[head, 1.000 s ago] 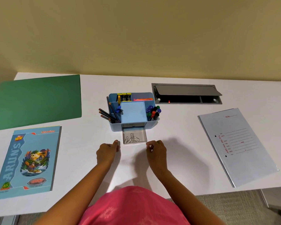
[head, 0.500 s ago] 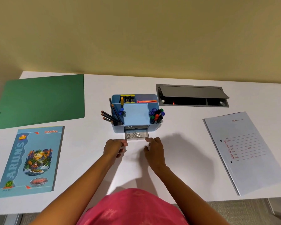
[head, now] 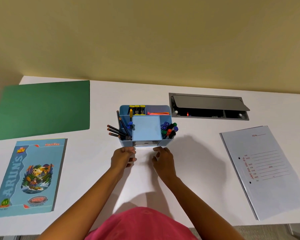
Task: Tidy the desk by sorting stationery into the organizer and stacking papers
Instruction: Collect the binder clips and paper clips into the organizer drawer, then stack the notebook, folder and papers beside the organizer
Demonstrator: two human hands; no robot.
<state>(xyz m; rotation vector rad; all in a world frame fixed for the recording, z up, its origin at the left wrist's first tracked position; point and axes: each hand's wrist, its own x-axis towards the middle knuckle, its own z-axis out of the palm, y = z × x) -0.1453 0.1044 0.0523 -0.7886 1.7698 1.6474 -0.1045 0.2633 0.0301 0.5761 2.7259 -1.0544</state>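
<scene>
White table [head: 93, 153] bears the blue organizer [head: 145, 129] mid-surface, left hand [head: 124, 157] and right hand [head: 163, 159] loosely curled, empty, just before its nearly shut drawer [head: 145, 144]; a hard shove might skid it and tip the leaning pencils [head: 116, 131].

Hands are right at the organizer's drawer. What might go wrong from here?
The pencils lean out over the organizer's left wall, close to the left hand; lifting it carelessly may knock them. A hard push on the drawer might slide the organizer back toward the open cable hatch.

"ARUN'S", "ALL NEW", "65" on notebook [head: 30, 175]; "File No." on file folder [head: 265, 172].
</scene>
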